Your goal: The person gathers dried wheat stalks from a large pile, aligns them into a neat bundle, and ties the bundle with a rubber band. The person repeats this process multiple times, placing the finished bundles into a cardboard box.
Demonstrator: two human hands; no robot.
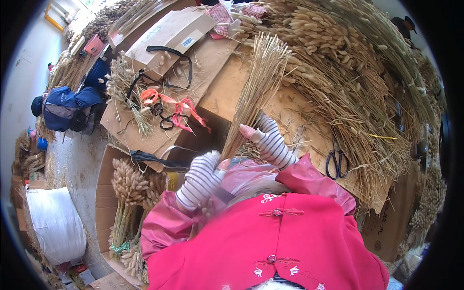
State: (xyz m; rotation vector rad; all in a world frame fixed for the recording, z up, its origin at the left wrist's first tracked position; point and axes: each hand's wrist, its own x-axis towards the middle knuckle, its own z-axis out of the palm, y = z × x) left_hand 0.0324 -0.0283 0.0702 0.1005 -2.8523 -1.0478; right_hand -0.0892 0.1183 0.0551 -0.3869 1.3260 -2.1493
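"bundle of stalks (253, 92) first: what has hold of it?"

"both hands. the left hand (198, 178) is closed on its low end, thumb along it. the right hand (274, 141) is clamped further up, thumb on the near side."

"why a double grip?"

"most likely to stop it fanning: one gathers the narrow end, one steadies the middle. the upper ends spread a little anyway. it tilts in front of the chest, top over the bench (222, 92)."

"and the striped gloves (203, 166) with bare fingertips?"

"my guess is cover for the palms, with feeling left for thin stems."

"what lies around?"

"on the right, black-handled scissors (338, 153), handles toward the person, so probably easy for the right hand to reach. past them, a heap of fluffy grass (324, 34), stems slanting roughly one way, perhaps so they draw out without snagging."

"and leftward?"

"coral strips (186, 105) on a cardboard sheet (212, 63), apart from the bundle, which should save tangles. nearer, an open carton (104, 193) has fluffy bunches (128, 181) standing heads up, likely to spare the heads from crushing. a green tie (120, 247) circles one, low on the stems."
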